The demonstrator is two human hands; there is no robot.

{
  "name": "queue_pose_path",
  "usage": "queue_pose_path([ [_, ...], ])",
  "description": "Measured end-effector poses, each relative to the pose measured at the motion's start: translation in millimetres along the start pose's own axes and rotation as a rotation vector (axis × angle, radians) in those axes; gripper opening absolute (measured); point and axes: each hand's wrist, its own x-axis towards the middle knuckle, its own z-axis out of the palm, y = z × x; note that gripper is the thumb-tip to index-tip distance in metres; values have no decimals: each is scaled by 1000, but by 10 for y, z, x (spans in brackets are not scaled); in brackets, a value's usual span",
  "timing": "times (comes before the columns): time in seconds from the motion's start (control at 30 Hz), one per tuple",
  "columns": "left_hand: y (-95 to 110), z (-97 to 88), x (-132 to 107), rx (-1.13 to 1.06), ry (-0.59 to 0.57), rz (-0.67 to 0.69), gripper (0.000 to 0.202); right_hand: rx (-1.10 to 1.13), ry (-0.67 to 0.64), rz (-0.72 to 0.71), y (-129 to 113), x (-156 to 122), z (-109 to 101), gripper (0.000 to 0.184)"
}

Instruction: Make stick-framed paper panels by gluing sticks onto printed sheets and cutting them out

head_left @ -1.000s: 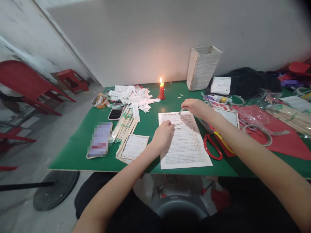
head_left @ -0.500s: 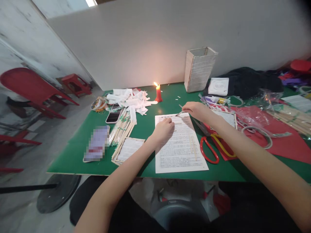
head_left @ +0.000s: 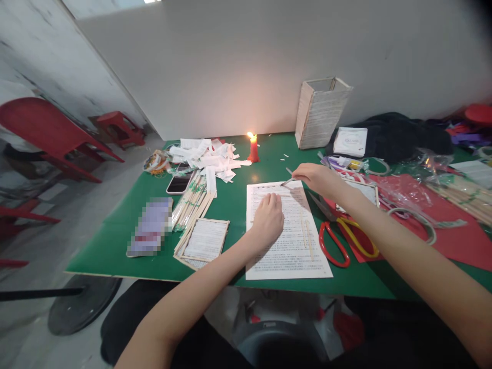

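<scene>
My left hand (head_left: 269, 218) lies on a printed sheet of paper (head_left: 290, 259), palm down, its fingers stretched forward and resting on it. Just at the fingertips a thin wooden stick runs crosswise near the top of the sheet. More thin sticks (head_left: 310, 241) lie lengthwise on the right part of the paper. With my right hand (head_left: 313, 178) I grip a slim two-pronged metal tool (head_left: 288, 180), one prong over the sheet's top edge. Its exact kind is unclear. Large scissors with red and yellow handles (head_left: 333, 246) rest beside the paper, under my right forearm.
A lit red candle (head_left: 253, 149) stands behind the sheet, near paper strips (head_left: 209, 156). Left are bundled sticks (head_left: 192, 202), a small papered frame (head_left: 205, 238) and two phones. A tall papered box (head_left: 321, 113) stands at the back; red sheets (head_left: 457, 241) and plastic wrap lie right.
My left hand has shifted slightly right and towards me, uncovering more of the sheet's upper part. My right hand still grips the metal tool near the top edge. The view has shifted slightly.
</scene>
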Motion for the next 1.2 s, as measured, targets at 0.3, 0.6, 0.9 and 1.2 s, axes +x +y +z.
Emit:
queue_pose_path([
  [0.3,9,31,49,11,18,-81,44,-46,-53,-56,22,-27,-51,32],
  [0.6,71,71,64,-44,41,-172,53,-91,-81,-83,85,-31,-35,34],
  [0.9,113,113,48,6,36,-182,63,-94,-88,-89,108,-31,-52,32],
  [1.2,96,105,83,-23,32,-210,65,-81,-102,-92,70,49,-82,31],
])
